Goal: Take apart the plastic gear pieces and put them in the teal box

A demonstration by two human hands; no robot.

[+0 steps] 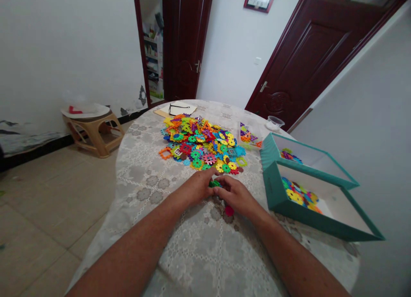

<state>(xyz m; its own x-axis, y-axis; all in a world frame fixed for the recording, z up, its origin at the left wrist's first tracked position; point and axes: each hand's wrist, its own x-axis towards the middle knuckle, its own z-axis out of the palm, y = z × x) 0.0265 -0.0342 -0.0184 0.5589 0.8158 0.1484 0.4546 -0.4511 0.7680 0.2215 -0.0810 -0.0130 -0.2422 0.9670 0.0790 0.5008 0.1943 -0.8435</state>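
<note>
My left hand (203, 184) and my right hand (233, 190) meet over the near middle of the table. Between their fingertips is a small green plastic building piece (214, 184), partly hidden by the fingers; both hands are closed on it. Just below my right hand shows a dark pink round piece (229, 210); whether it touches the hand or lies on the cloth I cannot tell. Right beyond my fingers spreads a big heap of colourful snap-together plastic pieces (205, 138), with gear-like discs and square frames among them.
To the right stands a teal box (302, 213) holding loose pieces, its lid (321, 153) behind it. A clear bag of pieces (248, 136) and a plastic bowl (275, 122) lie farther back. Eyeglasses (178, 108) rest on paper at the far edge. A stool (96, 132) stands left.
</note>
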